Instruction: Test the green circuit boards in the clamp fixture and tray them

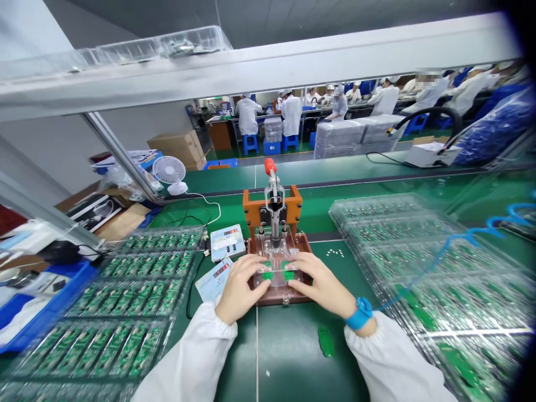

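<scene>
Both of my hands are at a toggle-clamp test fixture with an orange-brown frame, a red handle knob and a clear plastic bed. My left hand has its thumb and fingers bent around a green circuit board piece on the bed. Opposite it, my right hand, with a blue wrist strap, pinches at the green area on the right. Whether these green areas are one board or two is hidden by clear plastic and fingers. A loose green board lies on the mat nearer me.
Trays of circuit boards stand left and right. Two small display boxes sit left of the fixture. Small white bits lie to its right. A blue coiled cord crosses the right trays. A fan stands behind; people work beyond.
</scene>
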Tool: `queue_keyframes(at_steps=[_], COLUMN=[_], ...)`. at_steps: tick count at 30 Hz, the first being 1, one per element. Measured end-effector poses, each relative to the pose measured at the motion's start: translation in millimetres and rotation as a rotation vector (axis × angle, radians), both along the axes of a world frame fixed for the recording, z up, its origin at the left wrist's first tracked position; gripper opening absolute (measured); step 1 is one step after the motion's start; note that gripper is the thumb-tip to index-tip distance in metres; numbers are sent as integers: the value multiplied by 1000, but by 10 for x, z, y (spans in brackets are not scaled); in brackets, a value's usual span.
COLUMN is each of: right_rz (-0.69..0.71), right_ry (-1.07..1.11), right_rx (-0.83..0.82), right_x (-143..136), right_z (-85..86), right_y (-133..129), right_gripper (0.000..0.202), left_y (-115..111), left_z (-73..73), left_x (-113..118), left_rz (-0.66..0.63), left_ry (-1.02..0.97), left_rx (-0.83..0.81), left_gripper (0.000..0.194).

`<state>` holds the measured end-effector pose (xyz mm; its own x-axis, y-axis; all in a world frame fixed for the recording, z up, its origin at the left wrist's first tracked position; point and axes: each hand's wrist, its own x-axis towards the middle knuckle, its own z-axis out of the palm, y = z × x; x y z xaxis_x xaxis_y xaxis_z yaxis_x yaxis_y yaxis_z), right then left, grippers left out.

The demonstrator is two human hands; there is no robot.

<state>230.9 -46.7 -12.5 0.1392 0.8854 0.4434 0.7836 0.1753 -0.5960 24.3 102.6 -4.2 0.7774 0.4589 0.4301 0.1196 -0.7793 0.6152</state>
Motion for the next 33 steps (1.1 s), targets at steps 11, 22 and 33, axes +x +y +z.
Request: queue_keyframes(at_steps=[11, 22, 33], right_rz=[-30, -343, -29], right_ry=[-99, 140, 377], right_rx=[24, 393, 156], right_x=[-91, 67, 314], right_z=[-20, 620, 2282], right_y=[-12, -8, 1379], right_gripper=[18, 17, 41], left_y=[-46, -553, -716], left_z=[-115, -219, -530], left_x=[-19, -1, 62], left_rz=[-24, -168, -414], left_ry=[-35, -425, 49], left_rx=[84, 316, 489], left_gripper=[13, 2, 29])
